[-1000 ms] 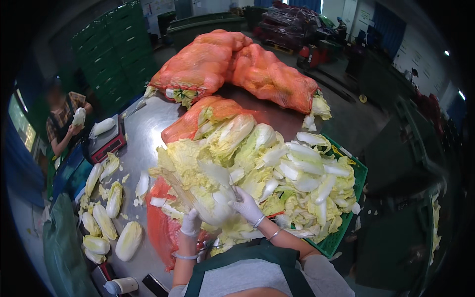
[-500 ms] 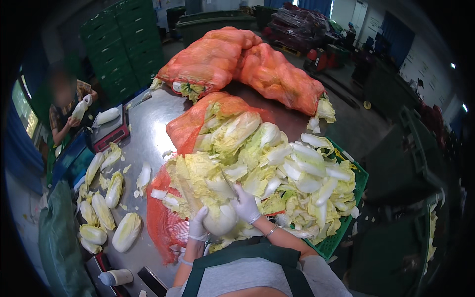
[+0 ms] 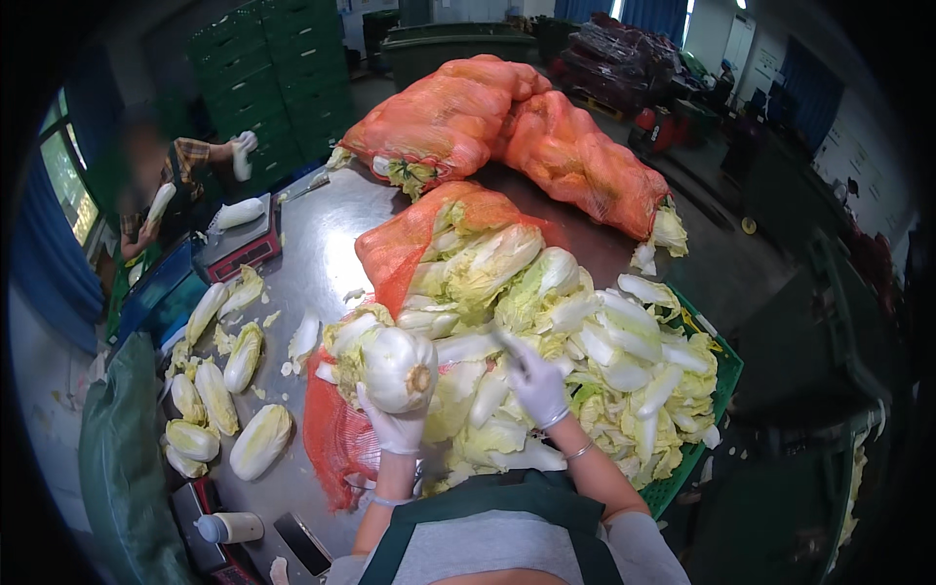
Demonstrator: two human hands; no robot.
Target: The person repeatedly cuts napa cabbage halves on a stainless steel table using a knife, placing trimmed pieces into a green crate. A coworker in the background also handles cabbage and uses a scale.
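Since the earlier frame, the cabbage (image 3: pixel 395 367) swung left, root end now showing. Left hand (image 3: pixel 398 429) grips it from below, above red netting (image 3: pixel 330 450); right hand (image 3: pixel 538 387) sits apart, blurred, grip can't be told. Room leftward over steel tabletop (image 3: pixel 314 249); leaf pile (image 3: pixel 624 390) crowds right. Root faces right, wearer-ward; long axis upper-left to lower-right.

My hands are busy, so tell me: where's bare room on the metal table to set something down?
Widest patch: metal table between the red scale and the open orange net bag. A narrower strip separates the whole cabbages from the netting near the left hand. Crowded: around the right hand, where leaves heap toward the green crate.
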